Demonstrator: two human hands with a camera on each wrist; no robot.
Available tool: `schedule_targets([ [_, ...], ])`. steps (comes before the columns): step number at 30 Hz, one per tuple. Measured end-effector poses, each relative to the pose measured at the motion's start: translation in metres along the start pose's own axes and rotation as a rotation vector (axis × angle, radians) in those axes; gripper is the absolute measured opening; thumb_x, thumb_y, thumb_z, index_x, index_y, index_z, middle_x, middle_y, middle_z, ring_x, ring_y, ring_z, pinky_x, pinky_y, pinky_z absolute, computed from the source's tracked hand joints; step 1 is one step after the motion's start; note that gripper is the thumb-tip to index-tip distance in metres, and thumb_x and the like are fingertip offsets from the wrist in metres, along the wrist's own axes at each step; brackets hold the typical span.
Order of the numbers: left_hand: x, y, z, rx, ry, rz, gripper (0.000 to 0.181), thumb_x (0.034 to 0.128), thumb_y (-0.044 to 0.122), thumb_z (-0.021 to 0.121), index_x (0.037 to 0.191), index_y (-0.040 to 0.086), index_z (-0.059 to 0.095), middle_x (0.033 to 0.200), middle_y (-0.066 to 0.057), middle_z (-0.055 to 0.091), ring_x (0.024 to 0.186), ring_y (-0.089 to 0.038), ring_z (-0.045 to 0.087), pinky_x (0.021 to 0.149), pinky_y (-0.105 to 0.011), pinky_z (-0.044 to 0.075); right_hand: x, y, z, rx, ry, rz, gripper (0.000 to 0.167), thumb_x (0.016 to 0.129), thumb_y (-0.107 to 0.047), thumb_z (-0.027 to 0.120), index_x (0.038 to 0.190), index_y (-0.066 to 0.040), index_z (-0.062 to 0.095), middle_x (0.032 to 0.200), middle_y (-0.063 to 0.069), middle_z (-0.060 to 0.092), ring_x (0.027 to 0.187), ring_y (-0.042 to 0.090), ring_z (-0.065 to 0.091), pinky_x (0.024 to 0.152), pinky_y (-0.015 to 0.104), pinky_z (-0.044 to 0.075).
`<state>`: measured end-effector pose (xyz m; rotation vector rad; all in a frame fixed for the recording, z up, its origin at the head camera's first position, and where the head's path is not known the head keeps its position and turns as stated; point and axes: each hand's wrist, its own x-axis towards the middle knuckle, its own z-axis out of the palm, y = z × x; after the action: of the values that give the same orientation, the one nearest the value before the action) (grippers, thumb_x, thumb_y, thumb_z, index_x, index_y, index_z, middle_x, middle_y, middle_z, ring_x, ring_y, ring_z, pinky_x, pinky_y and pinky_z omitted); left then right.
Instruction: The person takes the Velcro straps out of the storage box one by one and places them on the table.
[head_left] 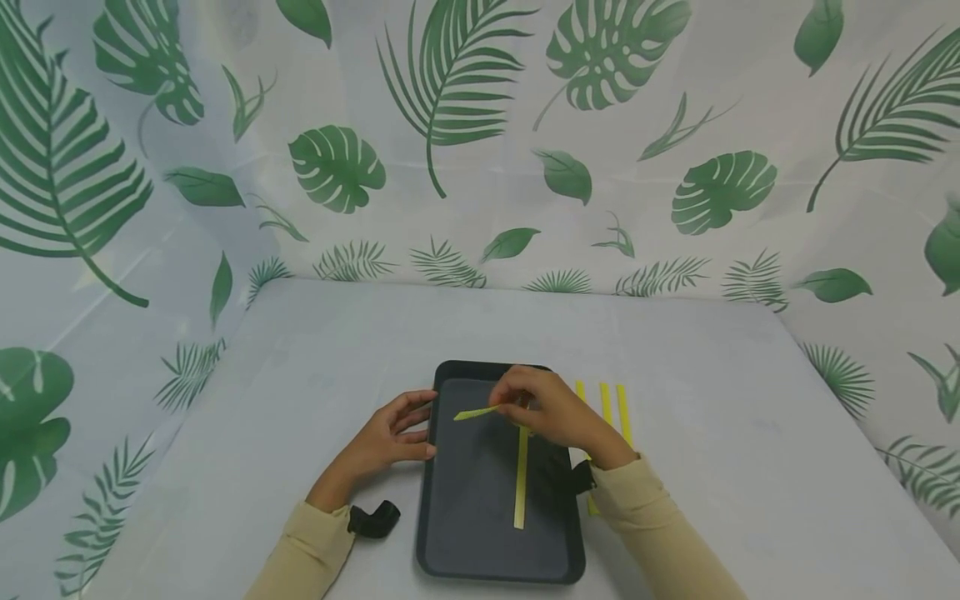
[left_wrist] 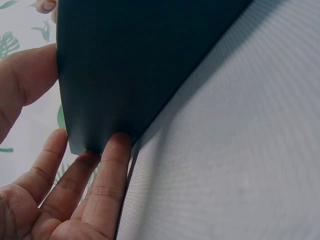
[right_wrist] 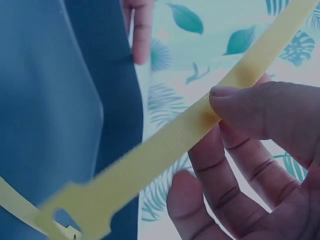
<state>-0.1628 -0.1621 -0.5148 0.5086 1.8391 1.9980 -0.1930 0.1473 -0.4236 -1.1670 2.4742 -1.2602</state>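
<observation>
A dark tray lies on the table with one yellow strip lying lengthwise in it. Above the tray, my right hand pinches another yellow strip between thumb and fingers. The right wrist view shows this held strip with a wider, notched end that has a hole, and my right hand around its middle. My left hand touches the tray's left edge with spread fingers. In the left wrist view the fingertips of my left hand rest against the tray's side.
Several yellow strips lie on the white table just right of the tray, partly hidden by my right forearm. A leaf-patterned cloth stands behind the table and along both sides.
</observation>
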Motion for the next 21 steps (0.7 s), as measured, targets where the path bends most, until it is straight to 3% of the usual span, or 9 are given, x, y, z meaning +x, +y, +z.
schedule_targets([
  [9, -0.001, 0.000, 0.001, 0.000, -0.001, -0.013, 0.087, 0.0930, 0.007, 0.085, 0.162, -0.009, 0.035, 0.169, -0.033, 0.032, 0.154, -0.054, 0.036, 0.113, -0.035, 0.053, -0.009, -0.001, -0.001, 0.157, 0.001, 0.121, 0.011, 0.100, 0.005, 0.073, 0.109, -0.001, 0.071, 0.105, 0.014, 0.072, 0.093, 0.018, 0.071, 0.077, 0.031, 0.063],
  [14, -0.001, 0.001, 0.001, -0.005, -0.004, -0.012, 0.087, 0.0930, 0.007, 0.085, 0.162, -0.010, 0.034, 0.169, -0.034, 0.031, 0.154, -0.054, 0.035, 0.113, -0.034, 0.054, -0.015, 0.002, -0.001, 0.246, 0.018, 0.122, 0.013, 0.100, 0.006, 0.072, 0.112, 0.003, 0.069, 0.101, 0.007, 0.069, 0.085, 0.016, 0.069, 0.072, 0.035, 0.064],
  [21, -0.001, 0.001, 0.001, -0.011, -0.004, -0.005, 0.087, 0.0926, 0.006, 0.085, 0.162, -0.011, 0.034, 0.168, -0.034, 0.031, 0.154, -0.055, 0.035, 0.112, -0.032, 0.054, -0.027, 0.007, -0.001, 0.373, 0.044, 0.143, 0.019, 0.102, 0.007, 0.068, 0.119, 0.010, 0.062, 0.100, 0.011, 0.065, 0.081, 0.014, 0.069, 0.070, 0.036, 0.066],
])
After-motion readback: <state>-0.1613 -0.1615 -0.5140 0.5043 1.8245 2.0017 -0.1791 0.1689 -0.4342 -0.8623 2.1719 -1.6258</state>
